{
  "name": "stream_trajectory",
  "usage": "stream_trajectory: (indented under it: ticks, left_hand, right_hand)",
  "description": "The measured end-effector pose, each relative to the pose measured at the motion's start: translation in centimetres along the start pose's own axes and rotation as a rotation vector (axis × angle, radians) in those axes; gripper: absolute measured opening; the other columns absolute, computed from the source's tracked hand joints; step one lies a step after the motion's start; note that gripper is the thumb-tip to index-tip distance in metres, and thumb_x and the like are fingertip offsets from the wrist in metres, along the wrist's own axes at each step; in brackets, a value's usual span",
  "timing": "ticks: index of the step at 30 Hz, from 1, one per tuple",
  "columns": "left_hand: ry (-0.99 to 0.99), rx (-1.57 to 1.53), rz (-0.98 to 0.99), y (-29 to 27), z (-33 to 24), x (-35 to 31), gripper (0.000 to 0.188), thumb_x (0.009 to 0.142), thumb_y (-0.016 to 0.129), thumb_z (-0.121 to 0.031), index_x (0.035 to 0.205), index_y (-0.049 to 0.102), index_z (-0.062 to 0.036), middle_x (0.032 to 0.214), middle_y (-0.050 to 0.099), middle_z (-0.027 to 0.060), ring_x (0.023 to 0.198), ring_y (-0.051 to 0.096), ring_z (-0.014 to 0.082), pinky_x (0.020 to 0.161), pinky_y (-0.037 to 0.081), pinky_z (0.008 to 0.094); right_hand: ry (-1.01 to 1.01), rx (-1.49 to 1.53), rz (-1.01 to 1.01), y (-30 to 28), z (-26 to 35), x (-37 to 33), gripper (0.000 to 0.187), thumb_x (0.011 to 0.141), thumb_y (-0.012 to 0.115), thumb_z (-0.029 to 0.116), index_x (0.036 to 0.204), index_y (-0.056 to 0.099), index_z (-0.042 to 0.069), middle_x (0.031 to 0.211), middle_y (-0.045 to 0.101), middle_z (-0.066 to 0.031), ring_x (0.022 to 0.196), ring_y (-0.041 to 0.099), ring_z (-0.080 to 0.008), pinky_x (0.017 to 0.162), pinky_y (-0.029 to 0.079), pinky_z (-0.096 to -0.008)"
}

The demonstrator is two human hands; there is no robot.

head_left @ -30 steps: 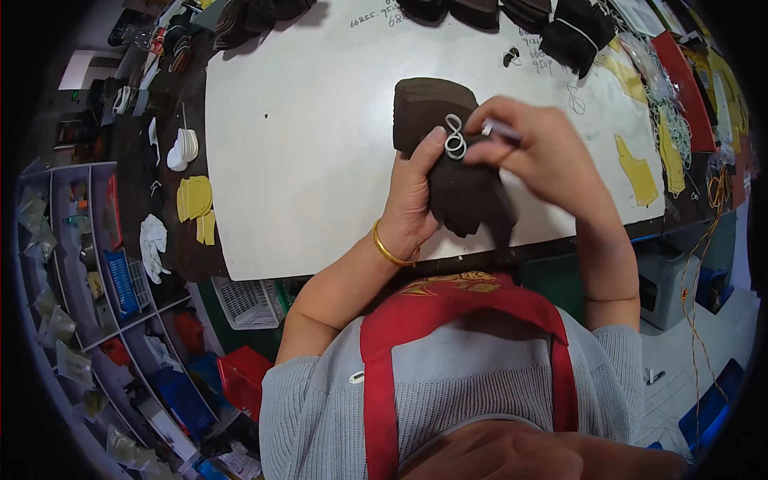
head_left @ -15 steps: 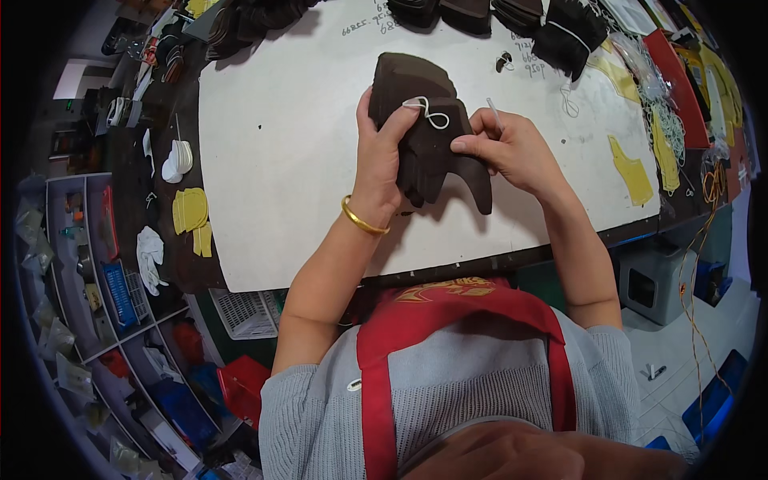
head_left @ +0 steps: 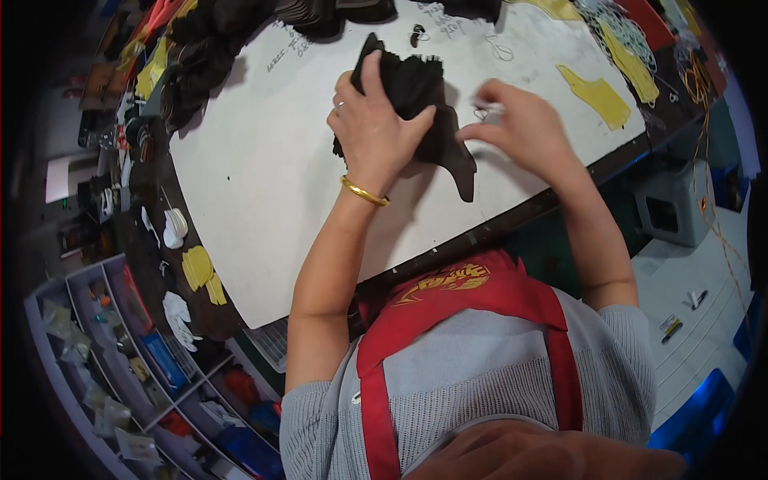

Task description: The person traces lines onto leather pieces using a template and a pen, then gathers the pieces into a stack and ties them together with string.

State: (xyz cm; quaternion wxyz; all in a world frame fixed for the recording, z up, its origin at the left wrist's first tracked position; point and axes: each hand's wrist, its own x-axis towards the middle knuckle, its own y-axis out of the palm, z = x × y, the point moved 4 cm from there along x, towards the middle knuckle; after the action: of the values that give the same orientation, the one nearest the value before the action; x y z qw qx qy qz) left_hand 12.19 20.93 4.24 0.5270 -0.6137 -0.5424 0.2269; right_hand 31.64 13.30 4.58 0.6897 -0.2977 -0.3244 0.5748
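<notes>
Near the middle of the table, my left hand (head_left: 372, 132) grips a bundle of dark brown cut pieces (head_left: 412, 84), its thumb and fingers spread across it. Many layered edges show at the bundle's top. From its lower right, a narrow tapering tail (head_left: 460, 172) hangs toward me. To the right of the bundle and apart from it is my right hand (head_left: 524, 132), blurred by motion. Between its thumb and fingers shows a thin whitish cord (head_left: 482, 110), too smeared to trace fully.
The pale board (head_left: 264, 216) covers the dark table. Stacks of dark pieces (head_left: 308, 16) line its far side. Yellow cut pieces (head_left: 596, 96) lie at the right, others (head_left: 200, 272) at the left beside a white glove (head_left: 180, 320). A shelf unit (head_left: 172, 392) stands lower left.
The bundle has been turned in my left hand, so its layered edges now show. The white cord loop has left its top face. My right hand has moved slightly away to the right.
</notes>
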Motion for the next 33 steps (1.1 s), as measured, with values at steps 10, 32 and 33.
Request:
stream_trajectory:
  ticks: [10, 32, 33]
  left_hand:
    - [-0.084, -0.108, 0.051, 0.5, 1.0, 0.6, 0.118, 0.07, 0.086, -0.054, 0.158, 0.021, -0.0131, 0.143, 0.04, 0.0235, 0.133, 0.042, 0.0395, 0.108, 0.035, 0.056]
    - [0.011, 0.009, 0.331, -0.8, 1.8, 0.0, 0.163, 0.044, 0.099, -0.052, 0.161, -0.003, -0.0013, 0.158, 0.034, 0.0278, 0.147, 0.036, 0.0391, 0.115, 0.018, 0.0703]
    - [-0.051, 0.01, 0.384, -0.7, 2.1, -0.1, 0.166, 0.043, 0.099, -0.054, 0.16, -0.004, 0.0017, 0.159, 0.034, 0.0293, 0.148, 0.035, 0.0398, 0.116, 0.016, 0.0709]
  right_hand:
    - [-0.08, 0.269, 0.482, 2.2, -2.1, 2.3, 0.029, 0.081, 0.078, 0.016, 0.104, 0.07, 0.0, 0.087, 0.074, -0.0181, 0.081, 0.072, -0.0326, 0.075, 0.055, -0.0375]
    - [0.152, 1.323, 0.288, 6.3, 0.2, 5.2, 0.059, 0.111, 0.042, 0.036, 0.157, 0.034, 0.0, 0.163, 0.037, -0.0111, 0.152, 0.033, -0.0208, 0.126, 0.02, -0.0346]
    - [0.144, 1.355, 0.334, 6.2, 0.7, 4.9, 0.06, 0.111, 0.041, 0.035, 0.159, 0.032, 0.0, 0.164, 0.036, -0.0108, 0.153, 0.03, -0.0205, 0.126, 0.02, -0.0346]
